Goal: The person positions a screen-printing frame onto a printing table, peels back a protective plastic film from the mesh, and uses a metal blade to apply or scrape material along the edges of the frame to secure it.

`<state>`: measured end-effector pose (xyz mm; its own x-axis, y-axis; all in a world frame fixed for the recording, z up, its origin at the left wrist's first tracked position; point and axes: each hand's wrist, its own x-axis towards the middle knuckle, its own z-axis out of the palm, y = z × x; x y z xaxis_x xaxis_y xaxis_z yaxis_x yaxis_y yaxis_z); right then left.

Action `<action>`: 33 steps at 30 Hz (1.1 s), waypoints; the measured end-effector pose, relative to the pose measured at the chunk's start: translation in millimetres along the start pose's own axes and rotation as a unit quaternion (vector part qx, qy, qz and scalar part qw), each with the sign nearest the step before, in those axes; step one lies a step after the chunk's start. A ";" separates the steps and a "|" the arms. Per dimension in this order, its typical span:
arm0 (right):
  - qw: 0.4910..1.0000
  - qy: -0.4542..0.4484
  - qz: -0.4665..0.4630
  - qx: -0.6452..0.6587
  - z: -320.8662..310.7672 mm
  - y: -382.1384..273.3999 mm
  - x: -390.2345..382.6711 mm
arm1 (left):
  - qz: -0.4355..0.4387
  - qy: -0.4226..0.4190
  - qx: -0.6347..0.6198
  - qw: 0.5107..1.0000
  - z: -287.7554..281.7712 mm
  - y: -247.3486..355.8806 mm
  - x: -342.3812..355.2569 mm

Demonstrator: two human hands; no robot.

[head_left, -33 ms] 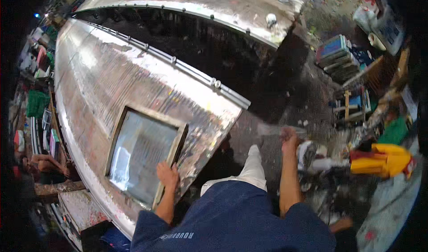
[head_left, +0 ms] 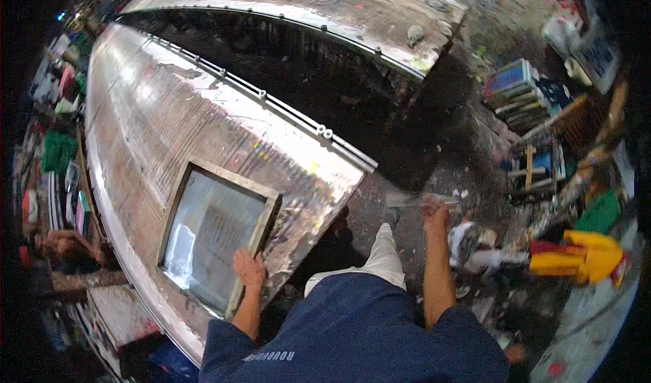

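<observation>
On the long paint-stained table [head_left: 149, 132] lies a screen-printing frame [head_left: 234, 179], wooden-edged with a pale blue-grey mesh and a bright reflection at its lower left. My left hand [head_left: 249, 268] grips the frame's right edge near its lower corner. Off to the right, over the dark floor past the table's end, my right hand [head_left: 435, 212] is closed around a pale, flat, strip-like thing [head_left: 405, 198]. That strip is smeared by motion, so its exact kind cannot be made out.
A metal rail [head_left: 262, 94] with several stops follows the table's edge. Beyond a dark gap stands a second long table [head_left: 380, 7]. Stacked frames [head_left: 510, 88], a yellow cloth [head_left: 590, 255] and a green cloth [head_left: 600, 210] lie at right. A box-like stand [head_left: 122, 308] is at lower left.
My left hand stays on the frame, and my right hand still holds the pale strip with only a slight shift. The whole view has moved a little.
</observation>
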<state>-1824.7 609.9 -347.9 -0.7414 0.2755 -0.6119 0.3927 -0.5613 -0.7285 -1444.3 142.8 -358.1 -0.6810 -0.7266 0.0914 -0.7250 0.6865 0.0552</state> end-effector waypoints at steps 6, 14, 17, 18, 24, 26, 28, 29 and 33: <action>0.953 -0.256 0.081 -0.138 98.0 -35.9 69.9 | -0.301 -0.046 0.127 0.944 10.2 92.8 32.9; 0.893 -0.343 0.149 -0.250 251.9 -96.2 112.3 | -0.340 -0.108 -0.001 0.934 13.6 183.5 143.3; 0.857 -0.408 0.154 -0.276 314.4 -91.8 128.3 | -0.337 -0.096 0.009 0.937 14.6 198.1 161.0; 0.839 -0.437 0.159 -0.283 334.3 -91.0 133.3 | -0.339 -0.103 0.001 0.935 13.8 201.3 159.7; 0.752 -0.533 0.144 -0.360 462.7 -71.3 152.1 | -0.390 -0.060 -0.023 0.919 8.6 208.7 161.0; 0.714 -0.566 0.129 -0.391 503.5 -54.5 157.4 | -0.408 -0.057 -0.035 0.910 7.5 210.5 162.7; 0.684 -0.579 0.171 -0.409 552.3 -28.7 155.9 | -0.411 -0.062 -0.039 0.909 2.2 211.7 162.7; 0.676 -0.591 0.148 -0.415 572.7 -18.2 154.2 | -0.414 -0.067 -0.047 0.906 -0.4 213.8 160.2; 0.666 -0.639 0.216 -0.318 685.1 34.8 126.5 | -0.453 -0.025 -0.098 0.886 -4.2 232.5 168.6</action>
<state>-2277.6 90.6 -239.6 -0.1827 -0.9220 -0.3414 0.5705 0.1834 -0.8006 -1727.3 180.0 -325.8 0.1631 -0.9789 -0.1230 -0.9480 -0.1900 0.2552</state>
